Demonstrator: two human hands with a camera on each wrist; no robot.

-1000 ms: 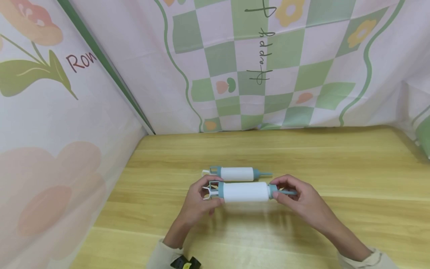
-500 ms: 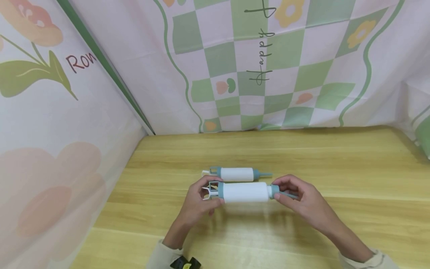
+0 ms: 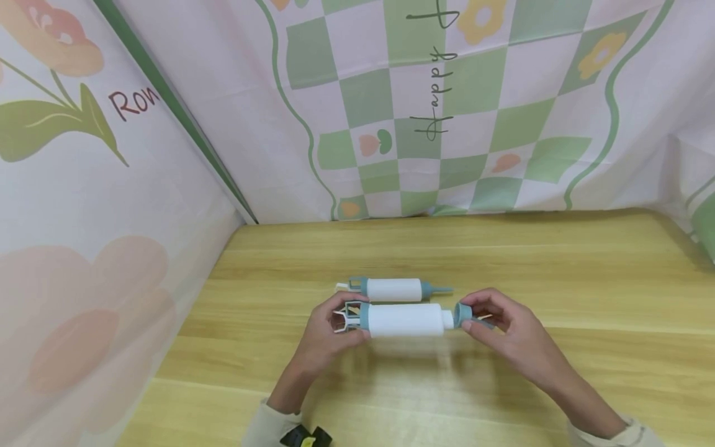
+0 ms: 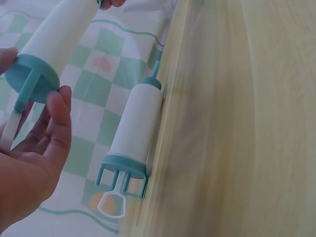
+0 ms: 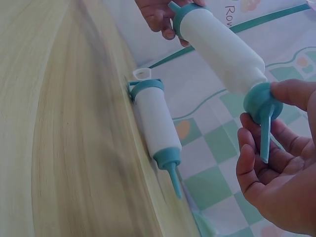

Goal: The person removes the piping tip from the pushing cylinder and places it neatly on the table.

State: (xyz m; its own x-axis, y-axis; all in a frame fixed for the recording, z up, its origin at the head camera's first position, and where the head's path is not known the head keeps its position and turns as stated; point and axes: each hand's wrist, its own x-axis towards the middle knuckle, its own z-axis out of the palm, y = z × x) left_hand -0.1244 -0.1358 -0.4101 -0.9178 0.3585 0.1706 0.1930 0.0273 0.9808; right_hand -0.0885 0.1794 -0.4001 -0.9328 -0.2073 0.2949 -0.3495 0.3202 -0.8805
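Wood-grain desk point(image 3: 586, 285), far edge against a green-and-white checked cloth point(image 3: 419, 93). Right hand point(image 3: 516, 329) and left hand point(image 3: 326, 326) both over the desk's middle, well short of the far edge.

Biggest handled item: white cylindrical squeeze bottle, plastic by the look of it, with a blue-green collar point(image 3: 404, 320). Raised above the desk, shadow underneath, roughly level and parallel to the far edge. Left hand clamped on its collar end, thumb one side, fingers the other.

Second white bottle, blue-green at both ends point(image 3: 394, 290), lies on the desk between the held one and the far edge, nozzle toward the right edge. Near both hands, neither touching it.

Smallest: blue-green conical cap with thin nozzle point(image 3: 462, 315), pinched between right thumb and fingers. Off the bottle's narrow white neck point(image 3: 447, 319), just beside it, tilted, hollow end showing.

Step, my read: cap and bottle being taken apart; cap already free. Next move likely calls for drawing the cap clear rightward while the left grip keeps the bottle level. Contents unknown, bottle looks opaque; tipping could spill anything inside.
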